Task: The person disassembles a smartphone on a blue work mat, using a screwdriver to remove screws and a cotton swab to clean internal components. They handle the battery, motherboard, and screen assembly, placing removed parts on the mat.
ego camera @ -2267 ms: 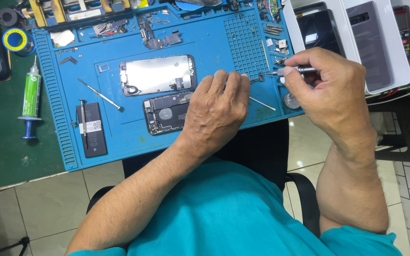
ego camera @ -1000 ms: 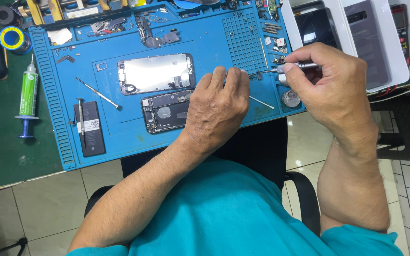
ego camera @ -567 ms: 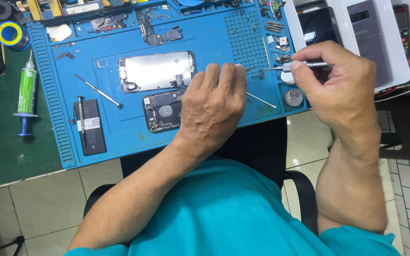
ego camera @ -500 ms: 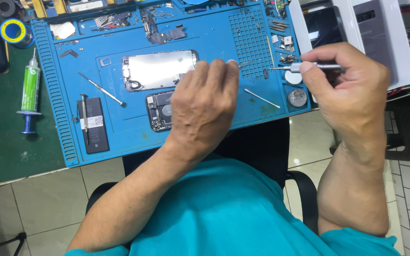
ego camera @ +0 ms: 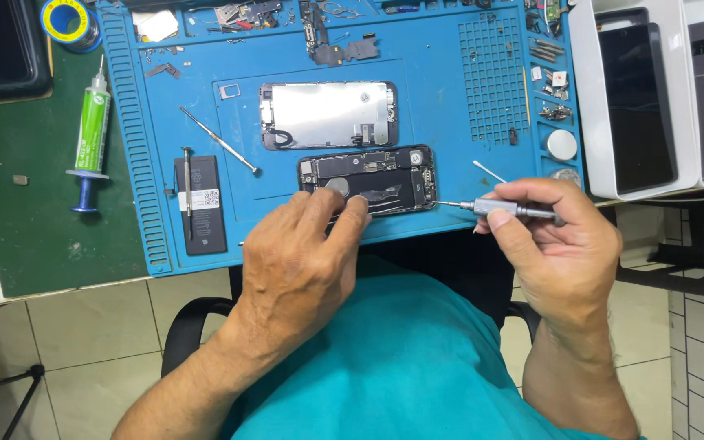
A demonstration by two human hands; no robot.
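An opened phone body [ego camera: 368,181], its back shell lying face up with the inner boards and a dark cable strip exposed, is seen at the centre of the frame on a blue work mat [ego camera: 450,106]. It is steadied by the left hand [ego camera: 299,265], whose fingers [ego camera: 344,208] are pressed flat on its lower left edge rather than closed around it. A slim grey screwdriver [ego camera: 508,209] is pinched between the thumb and forefinger of the right hand [ego camera: 560,248] at the right of centre, and its thin tip is brought to the right edge of the phone body; whether it sits in a screw cannot be told.

The work is judged to be well into disassembly. The screen panel [ego camera: 327,114] has already been separated and is laid just above the phone body, and a black battery [ego camera: 200,204] is set apart at the left of the mat, with a metal pick [ego camera: 220,141] near it. Small loose parts are gathered along the upper edge and the right column of the mat. The inner boards are not yet lifted out, so removal of what remains inside appears to be left.

At the far left of the table, a green syringe [ego camera: 90,130] is seen.
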